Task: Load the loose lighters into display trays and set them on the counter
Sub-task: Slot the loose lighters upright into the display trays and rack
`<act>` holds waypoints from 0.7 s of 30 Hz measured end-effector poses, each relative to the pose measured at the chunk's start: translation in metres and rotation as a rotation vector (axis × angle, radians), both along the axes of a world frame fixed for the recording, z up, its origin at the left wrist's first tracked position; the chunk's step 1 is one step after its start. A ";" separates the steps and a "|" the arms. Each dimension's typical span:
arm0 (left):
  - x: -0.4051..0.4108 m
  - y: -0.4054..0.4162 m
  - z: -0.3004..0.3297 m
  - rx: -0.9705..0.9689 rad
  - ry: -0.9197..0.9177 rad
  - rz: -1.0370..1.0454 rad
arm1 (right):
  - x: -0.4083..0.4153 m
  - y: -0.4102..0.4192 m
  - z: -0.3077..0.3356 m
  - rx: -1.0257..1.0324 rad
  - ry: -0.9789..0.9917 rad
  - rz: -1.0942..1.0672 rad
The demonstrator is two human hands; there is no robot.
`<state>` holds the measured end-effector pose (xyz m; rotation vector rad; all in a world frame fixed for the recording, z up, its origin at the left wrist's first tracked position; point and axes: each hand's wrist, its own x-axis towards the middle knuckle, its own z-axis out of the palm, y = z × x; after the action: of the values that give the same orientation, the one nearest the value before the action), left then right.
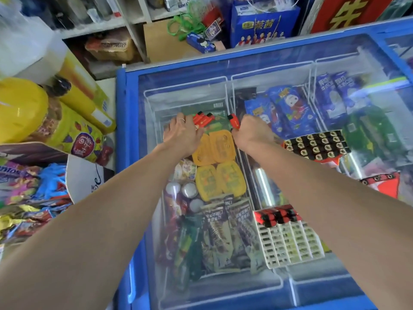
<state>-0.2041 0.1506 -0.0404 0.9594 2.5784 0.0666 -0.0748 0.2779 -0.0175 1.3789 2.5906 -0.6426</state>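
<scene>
Left hand [182,134] fingers curl round a bunch of red lighters [202,120], right hand [251,133] pinches one lighter [233,120] past its fingertips; either could slip onto the freezer lid [290,70], well short of the white tray [288,240].

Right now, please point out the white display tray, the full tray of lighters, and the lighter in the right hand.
white display tray [290,245], head view, empty slots.
full tray of lighters [317,145], head view, lighter tops.
lighter in the right hand [234,121], head view, red body.
</scene>
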 end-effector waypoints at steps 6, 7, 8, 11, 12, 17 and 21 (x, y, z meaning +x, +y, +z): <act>0.010 0.010 -0.003 0.012 -0.053 -0.014 | -0.002 0.006 -0.004 -0.157 -0.019 -0.044; 0.014 0.011 -0.002 0.004 -0.070 -0.032 | 0.000 0.006 -0.004 -0.185 -0.009 -0.043; 0.019 0.010 -0.001 -0.007 -0.076 -0.049 | 0.003 0.006 -0.002 -0.200 0.009 -0.036; 0.035 0.007 0.004 -0.012 -0.090 -0.054 | 0.014 0.004 0.008 -0.240 0.102 -0.020; 0.040 0.005 0.007 0.001 -0.111 -0.034 | 0.019 0.002 0.013 -0.288 0.147 -0.019; 0.072 -0.008 0.024 0.179 -0.361 0.213 | 0.053 0.000 0.043 -0.779 0.501 -0.227; 0.105 -0.015 0.043 0.433 -0.513 0.364 | 0.090 0.000 0.061 -0.978 0.644 -0.266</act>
<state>-0.0989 0.1354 0.0025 0.4936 2.2467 0.8777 0.0151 0.2779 0.0431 1.2389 1.8295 -2.2893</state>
